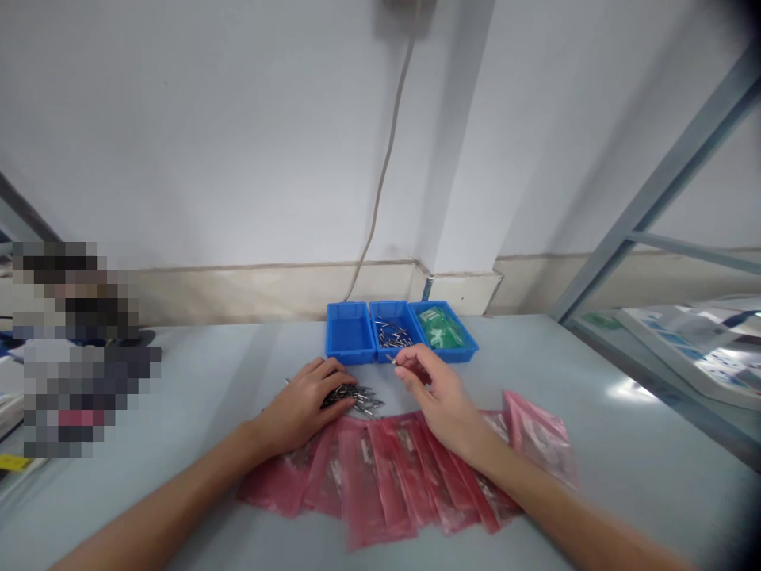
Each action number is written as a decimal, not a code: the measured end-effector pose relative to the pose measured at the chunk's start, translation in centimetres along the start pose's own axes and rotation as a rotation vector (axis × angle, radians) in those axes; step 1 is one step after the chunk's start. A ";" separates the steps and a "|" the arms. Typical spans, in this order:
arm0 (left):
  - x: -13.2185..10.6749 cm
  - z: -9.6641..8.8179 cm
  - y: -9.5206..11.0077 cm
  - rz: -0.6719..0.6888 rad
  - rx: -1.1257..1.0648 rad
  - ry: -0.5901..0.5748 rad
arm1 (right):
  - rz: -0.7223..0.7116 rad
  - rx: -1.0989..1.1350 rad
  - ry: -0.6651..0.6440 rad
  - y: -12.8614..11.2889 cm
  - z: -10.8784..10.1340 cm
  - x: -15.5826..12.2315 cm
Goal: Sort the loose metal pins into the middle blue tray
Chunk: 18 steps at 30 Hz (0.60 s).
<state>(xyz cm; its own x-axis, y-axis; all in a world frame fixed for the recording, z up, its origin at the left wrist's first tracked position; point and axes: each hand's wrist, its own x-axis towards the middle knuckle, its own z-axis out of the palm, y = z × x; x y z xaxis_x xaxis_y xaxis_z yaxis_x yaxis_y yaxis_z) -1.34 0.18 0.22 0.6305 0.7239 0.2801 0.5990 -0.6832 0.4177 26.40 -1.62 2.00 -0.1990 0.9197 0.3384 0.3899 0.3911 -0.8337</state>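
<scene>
My left hand (312, 398) lies on the table, cupped against a loose pile of small metal pins (362, 396). Its thumb and fingers are apart around the pile's left side, and part of the pile is hidden under them. In front of the blue bins, my right hand (437, 388) pinches a small metal pin (391, 359) between thumb and fingertips. Behind it, the middle blue bin (371, 333) holds several similar metal pins. Pink plastic bags (369, 492) with small parts inside lie overlapping in a fan below both hands.
The left blue bin (349, 331) has nothing visible in it. Green bags with pale parts (441, 329) fill the right blue bin (474, 347). A cable (386, 159) runs down the wall behind. A metal frame (642, 206) borders the table on the right; a blurred-out person (77, 341) is at left.
</scene>
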 end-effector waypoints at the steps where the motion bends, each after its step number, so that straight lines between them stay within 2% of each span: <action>1: 0.0 0.0 0.0 0.001 0.001 0.002 | 0.002 -0.001 -0.001 0.0 0.0 0.0; 13: 0.0 0.0 -0.1 0.000 -0.005 0.000 | 0.014 -0.020 0.036 0.0 -0.1 0.2; 18: 0.0 0.0 -0.2 -0.001 0.001 0.000 | 0.095 0.160 0.028 0.2 0.0 0.5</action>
<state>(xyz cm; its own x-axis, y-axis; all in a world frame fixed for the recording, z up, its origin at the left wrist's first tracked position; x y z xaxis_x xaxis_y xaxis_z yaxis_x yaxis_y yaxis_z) -1.41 0.29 0.11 0.6297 0.7248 0.2797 0.6003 -0.6824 0.4170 26.42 -1.08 1.98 -0.1421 0.9536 0.2653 0.2574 0.2944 -0.9203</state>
